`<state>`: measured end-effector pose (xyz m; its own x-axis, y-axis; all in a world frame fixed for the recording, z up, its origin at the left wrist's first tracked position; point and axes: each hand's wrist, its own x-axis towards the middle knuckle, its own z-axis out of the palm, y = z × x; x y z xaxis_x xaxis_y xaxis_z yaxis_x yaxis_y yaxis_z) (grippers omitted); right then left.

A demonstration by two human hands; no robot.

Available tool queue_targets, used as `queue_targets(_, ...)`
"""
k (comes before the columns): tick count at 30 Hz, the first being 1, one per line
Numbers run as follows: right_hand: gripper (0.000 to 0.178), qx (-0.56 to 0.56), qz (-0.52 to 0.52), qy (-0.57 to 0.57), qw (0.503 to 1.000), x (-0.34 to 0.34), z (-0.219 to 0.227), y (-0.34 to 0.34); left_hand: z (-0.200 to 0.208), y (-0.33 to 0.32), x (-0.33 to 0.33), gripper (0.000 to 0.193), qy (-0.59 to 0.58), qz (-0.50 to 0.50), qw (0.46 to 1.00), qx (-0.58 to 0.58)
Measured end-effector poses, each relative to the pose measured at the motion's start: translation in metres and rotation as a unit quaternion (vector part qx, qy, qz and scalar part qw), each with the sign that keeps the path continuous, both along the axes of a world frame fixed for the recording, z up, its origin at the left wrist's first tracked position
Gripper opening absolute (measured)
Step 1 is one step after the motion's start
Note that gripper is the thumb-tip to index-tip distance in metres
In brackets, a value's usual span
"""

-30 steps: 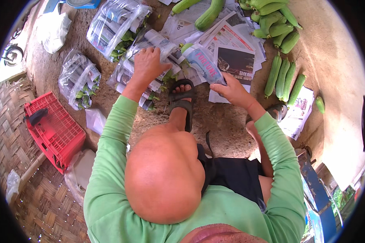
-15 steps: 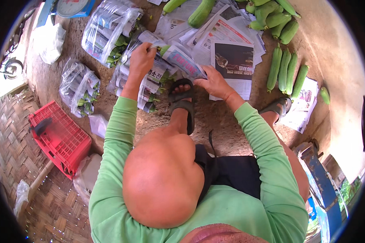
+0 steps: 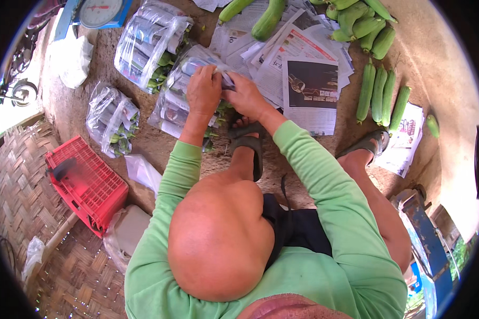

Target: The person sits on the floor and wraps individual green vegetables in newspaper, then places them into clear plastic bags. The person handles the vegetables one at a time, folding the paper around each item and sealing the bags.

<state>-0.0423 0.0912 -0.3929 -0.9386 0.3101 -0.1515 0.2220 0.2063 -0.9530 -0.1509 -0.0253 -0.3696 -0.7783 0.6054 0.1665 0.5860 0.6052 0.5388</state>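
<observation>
My left hand [image 3: 204, 91] is closed at the mouth of a clear plastic bag [image 3: 171, 101] on the ground. The bag is filled with newspaper-wrapped luffas whose green ends stick out. Close beside it, my right hand [image 3: 246, 95] grips a newspaper-wrapped luffa [image 3: 227, 81] at the bag's opening. Most of that roll is hidden by my hands. My left fingertips are partly hidden too. Two more bags of wrapped luffas, a large bag [image 3: 146, 45] and a smaller bag [image 3: 110, 118], lie to the left.
Loose newspaper sheets [image 3: 311, 114] spread ahead on the right, with luffas [image 3: 269, 21] on top. Several bare luffas [image 3: 365, 93] lie farther right. At left are a red plastic crate [image 3: 88, 183], a white bag [image 3: 74, 63] and a blue scale [image 3: 102, 13]. My sandalled foot [image 3: 247, 141] is beneath my hands.
My right hand has moved left with the wrapped luffa, bringing it to the bag's mouth beside my left hand. The view has shifted slightly.
</observation>
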Motion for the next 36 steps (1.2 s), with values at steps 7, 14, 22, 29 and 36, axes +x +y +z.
queue_targets(7, 0.049, 0.118, -0.01, 0.113, 0.986, 0.035, -0.003, 0.002, 0.0, -0.003, 0.002, 0.018, -0.06, 0.012, 0.998, 0.032)
queue_targets(14, 0.042, 0.18, 0.007, -0.046, 0.983, 0.021, -0.021, 0.006, -0.003, -0.002, 0.014, 0.023, -0.066, -0.03, 0.997, -0.015)
queue_targets(22, 0.066, 0.178, -0.056, -0.116, 0.976, 0.001, -0.037, 0.115, -0.03, -0.012, 0.005, 0.066, 0.141, 0.033, 0.976, -0.161)
queue_targets(29, 0.085, 0.022, -0.194, -0.226, 0.954, -0.079, -0.02, 0.173, -0.032, -0.003, 0.008, 0.079, 0.116, -0.015, 0.972, -0.205)
queue_targets(36, 0.074, -0.044, -0.212, -0.235, 0.948, -0.089, -0.035, 0.177, -0.029, 0.003, 0.009, 0.077, 0.092, -0.023, 0.978, -0.184)
